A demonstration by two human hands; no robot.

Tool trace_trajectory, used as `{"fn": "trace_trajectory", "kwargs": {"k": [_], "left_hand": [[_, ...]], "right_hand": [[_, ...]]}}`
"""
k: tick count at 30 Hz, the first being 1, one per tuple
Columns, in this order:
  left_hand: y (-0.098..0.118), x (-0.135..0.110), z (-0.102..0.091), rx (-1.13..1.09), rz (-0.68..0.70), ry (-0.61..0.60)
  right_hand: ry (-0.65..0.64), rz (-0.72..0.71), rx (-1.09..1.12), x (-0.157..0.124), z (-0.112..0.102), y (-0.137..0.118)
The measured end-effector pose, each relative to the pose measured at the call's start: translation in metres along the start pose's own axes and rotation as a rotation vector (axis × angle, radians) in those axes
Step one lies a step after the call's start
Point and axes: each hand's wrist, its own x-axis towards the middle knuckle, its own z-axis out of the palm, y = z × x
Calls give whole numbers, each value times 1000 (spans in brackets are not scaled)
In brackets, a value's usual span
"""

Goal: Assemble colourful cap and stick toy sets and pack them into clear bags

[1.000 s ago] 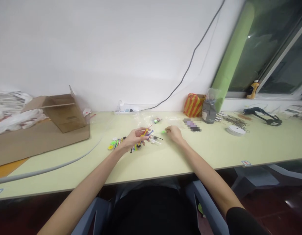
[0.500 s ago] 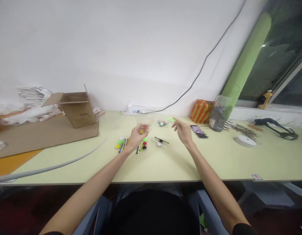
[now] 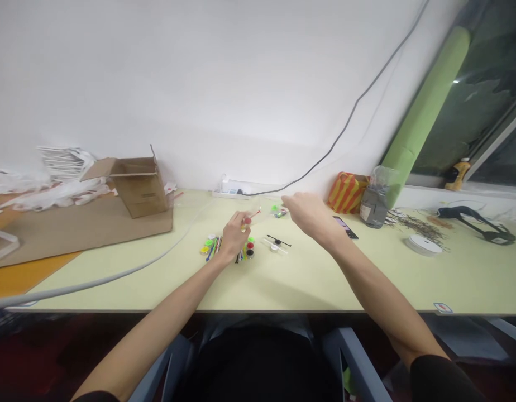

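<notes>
Left hand (image 3: 236, 237) grips a slim red-tipped plastic stick (image 3: 253, 213) above bright plastic caps and sticks (image 3: 211, 245) on a pale yellow laminate desk (image 3: 308, 279). Right hand (image 3: 310, 215), open (nothing visible in it), hovers just beside small green plastic pieces (image 3: 278, 211), while a thin black-and-white plastic cross-shaped assembly (image 3: 275, 243) lies between the hands.

My left hand (image 3: 237, 237) is hiding most of the small red-tipped piece (image 3: 247, 221) it's pinching; the coloured plastic parts (image 3: 210, 244) beside it are showing too small to identify.
</notes>
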Motion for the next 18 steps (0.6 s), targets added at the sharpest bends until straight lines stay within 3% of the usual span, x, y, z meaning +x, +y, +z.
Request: {"fn": "trace_trajectory", "kwargs": {"k": [8, 11, 14, 15, 18], "left_hand": [[2, -1, 1, -125, -34, -44], [3, 1, 2, -352, -164, -64], [3, 4, 1, -609, -342, -101], [3, 5, 1, -680, -393, -111], [5, 6, -2, -839, -484, -164]], "right_hand": [[103, 25, 295, 36, 35, -27], [156, 130, 336, 49, 48, -15], [185, 256, 396, 54, 76, 10], [121, 252, 445, 54, 90, 18], [-332, 47, 640, 49, 135, 34]]}}
